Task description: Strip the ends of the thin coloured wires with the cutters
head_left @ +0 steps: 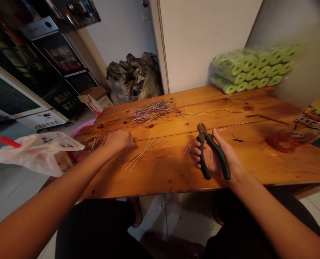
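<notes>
Head view: my right hand [213, 162] at four o'clock cradles dark green-handled metal pliers [216, 145] near the brown wooden desk's [165, 176] front edge; left hand [120, 139], nine o'clock, fisted, contents hidden; some open wood between.

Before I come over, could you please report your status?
Right hand holding pliers. Left hand curled, contents hidden. Wire pile ahead; loose strands between hands.

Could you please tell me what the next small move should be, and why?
Probably move the left hand to the few loose wires nearby: they lie spread on the table between both hands, and the right hand is occupied, holding the pliers.
</notes>
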Tool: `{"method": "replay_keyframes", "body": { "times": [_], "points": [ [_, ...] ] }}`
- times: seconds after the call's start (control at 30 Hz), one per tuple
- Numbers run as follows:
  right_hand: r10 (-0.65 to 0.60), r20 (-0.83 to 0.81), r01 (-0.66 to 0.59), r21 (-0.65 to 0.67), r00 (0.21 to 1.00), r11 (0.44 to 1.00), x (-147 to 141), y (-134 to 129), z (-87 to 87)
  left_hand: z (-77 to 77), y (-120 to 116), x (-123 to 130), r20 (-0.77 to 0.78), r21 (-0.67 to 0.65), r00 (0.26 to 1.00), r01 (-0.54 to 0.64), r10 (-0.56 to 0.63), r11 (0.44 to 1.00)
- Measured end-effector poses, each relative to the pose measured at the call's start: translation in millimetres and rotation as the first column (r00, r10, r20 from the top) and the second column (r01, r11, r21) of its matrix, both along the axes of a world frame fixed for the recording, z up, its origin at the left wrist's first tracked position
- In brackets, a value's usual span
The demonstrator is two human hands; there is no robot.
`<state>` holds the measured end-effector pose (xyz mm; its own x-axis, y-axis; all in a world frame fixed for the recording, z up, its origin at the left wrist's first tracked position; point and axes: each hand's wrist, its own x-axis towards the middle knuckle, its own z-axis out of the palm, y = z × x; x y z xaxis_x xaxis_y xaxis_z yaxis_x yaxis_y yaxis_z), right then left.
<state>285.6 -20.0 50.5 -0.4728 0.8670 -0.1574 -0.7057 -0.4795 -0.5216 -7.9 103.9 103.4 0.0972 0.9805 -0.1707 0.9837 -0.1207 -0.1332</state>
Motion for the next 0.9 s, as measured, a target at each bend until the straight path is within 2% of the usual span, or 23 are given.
{"method": "replay_keyframes", "body": {
  "times": [0.13, 0.2, 0.27, 0.3, 0.33, 0.4, 0.47, 0.5, 0.57, 0.63, 0.7, 0.9],
  "points": [
    [-0.008, 0.028, 0.008, 0.001, 1.000, 1.000, -1, -1, 2.0, -0.7, 1, -8, 0.089, 0.015, 0.996, -0.017, 0.016, 1.000],
    [-0.001, 0.053, 0.000, 0.012, 0.999, 1.000, -2, -2, 3.4, 0.3, -2, -9, 0.231, 0.016, 0.973, -0.032, 0.027, 0.999],
    [0.014, 0.081, -0.017, 0.035, 0.997, 0.999, -4, -3, 4.7, 1.4, -7, -7, 0.447, -0.010, 0.893, -0.053, 0.052, 0.999],
    [0.026, 0.094, -0.030, 0.048, 0.995, 0.998, -5, -4, 5.2, 1.8, -11, -5, 0.572, -0.040, 0.817, -0.059, 0.071, 0.997],
    [0.039, 0.105, -0.046, 0.057, 0.994, 0.997, -6, -5, 5.5, 1.8, -15, -2, 0.699, -0.082, 0.708, -0.057, 0.098, 0.995],
    [0.066, 0.121, -0.074, 0.067, 0.991, 0.995, -8, -6, 5.6, 0.7, -25, 6, 0.890, -0.182, 0.420, -0.029, 0.177, 0.983],
    [0.084, 0.127, -0.094, 0.069, 0.988, 0.993, -11, -7, 4.8, -1.8, -35, 15, 0.957, -0.264, 0.126, -0.007, 0.262, 0.965],
    [0.090, 0.129, -0.100, 0.068, 0.988, 0.993, -12, -7, 4.2, -3.3, -39, 21, 0.955, -0.295, 0.002, -0.002, 0.295, 0.955],
    [0.101, 0.134, -0.110, 0.063, 0.986, 0.992, -13, -8, 2.8, -6.2, -46, 33, 0.926, -0.332, -0.182, 0.018, 0.330, 0.943],
    [0.108, 0.137, -0.116, 0.055, 0.985, 0.992, -14, -8, 1.6, -7.8, -51, 45, 0.893, -0.327, -0.307, 0.060, 0.329, 0.943],
    [0.118, 0.140, -0.125, 0.047, 0.983, 0.991, -15, -9, 0.9, -7.9, -55, 56, 0.868, -0.298, -0.393, 0.078, 0.305, 0.951],
    [0.114, 0.228, -0.136, 0.082, 0.967, 0.987, -21, -13, -0.6, -11.0, -65, 81, 0.840, -0.175, -0.530, -0.062, 0.117, 0.983]
  ]
}}
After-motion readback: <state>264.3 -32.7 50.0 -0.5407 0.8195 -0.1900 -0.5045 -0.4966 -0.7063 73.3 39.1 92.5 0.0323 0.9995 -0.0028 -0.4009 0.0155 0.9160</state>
